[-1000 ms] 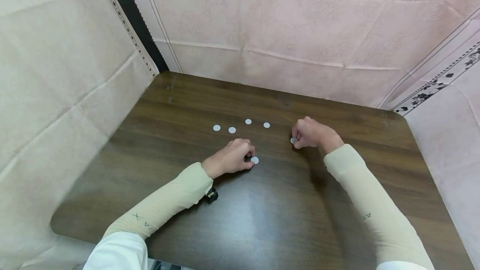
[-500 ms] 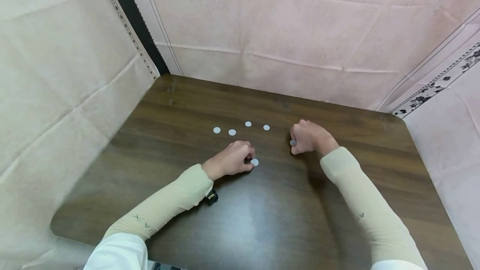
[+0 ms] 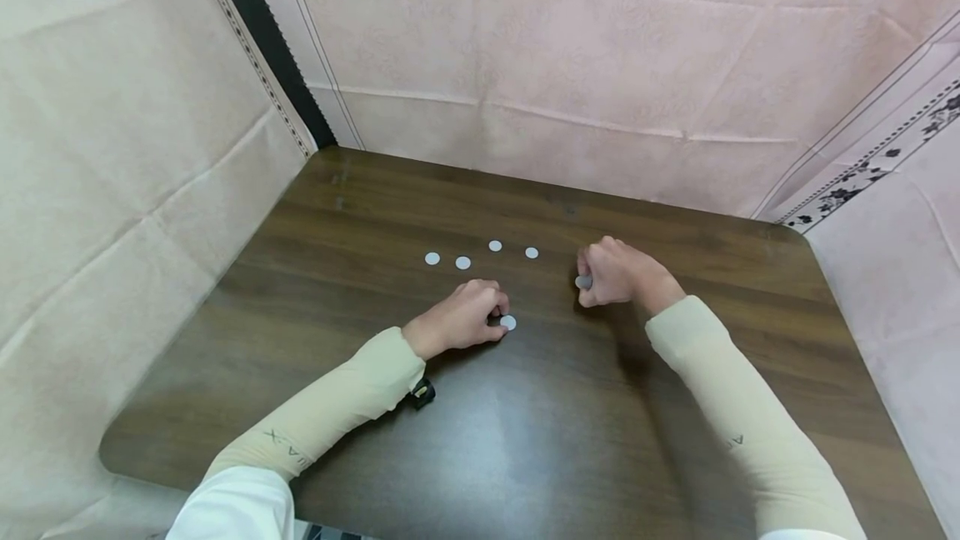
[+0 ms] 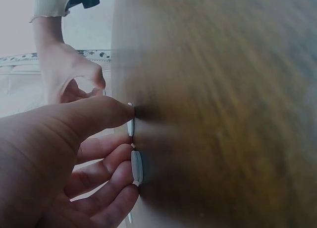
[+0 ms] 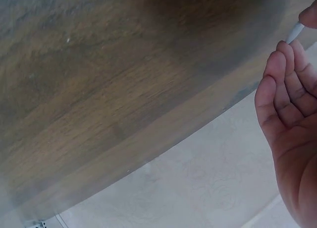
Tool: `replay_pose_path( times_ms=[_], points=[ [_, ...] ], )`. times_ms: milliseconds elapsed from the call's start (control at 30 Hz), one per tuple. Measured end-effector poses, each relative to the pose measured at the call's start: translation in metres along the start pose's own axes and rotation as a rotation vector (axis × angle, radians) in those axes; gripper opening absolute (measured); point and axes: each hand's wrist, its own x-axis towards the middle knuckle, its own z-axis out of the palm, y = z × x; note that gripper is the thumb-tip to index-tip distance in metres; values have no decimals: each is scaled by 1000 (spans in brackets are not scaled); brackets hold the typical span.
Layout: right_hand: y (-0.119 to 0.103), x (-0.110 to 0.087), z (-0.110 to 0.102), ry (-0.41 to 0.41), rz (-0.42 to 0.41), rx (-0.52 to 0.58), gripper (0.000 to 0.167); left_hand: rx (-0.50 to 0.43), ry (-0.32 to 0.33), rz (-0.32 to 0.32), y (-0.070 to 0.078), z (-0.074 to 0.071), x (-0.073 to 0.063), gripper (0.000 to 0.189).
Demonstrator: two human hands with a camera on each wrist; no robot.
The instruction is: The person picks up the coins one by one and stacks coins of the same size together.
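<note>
My left hand rests low over the table and pinches a small white disc between thumb and forefinger. In the left wrist view that disc shows edge-on, and a second disc shows against the other curled fingers. Farther right, my right hand grips another white disc. Thumb and forefinger hold this disc by its edges in the right wrist view, the other fingers bent beside it. Behind my left hand several more discs lie flat, among them a disc and a disc.
The brown wooden table has rounded corners. Pale cloth hangs behind it and along both sides. A small black device sits under the left sleeve cuff.
My right hand has turned slightly and shifted a little left with its disc. The left hand and the discs lying on the table keep their places.
</note>
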Motion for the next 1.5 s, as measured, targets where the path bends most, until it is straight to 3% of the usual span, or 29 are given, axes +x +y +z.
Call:
replay_pose_path(
  times_ms=[167, 667, 1500],
  points=[
    [-5, -2, 2, 25, -29, 71, 20, 5, 1, -4, 0, 0, 0, 11],
    [-38, 1, 18, 68, -149, 158, 17, 18, 7, 11, 0, 0, 0, 11],
    [-81, 12, 37, 54, -256, 179, 13, 5, 17, 41, -2, 2, 1, 8]
  ],
)
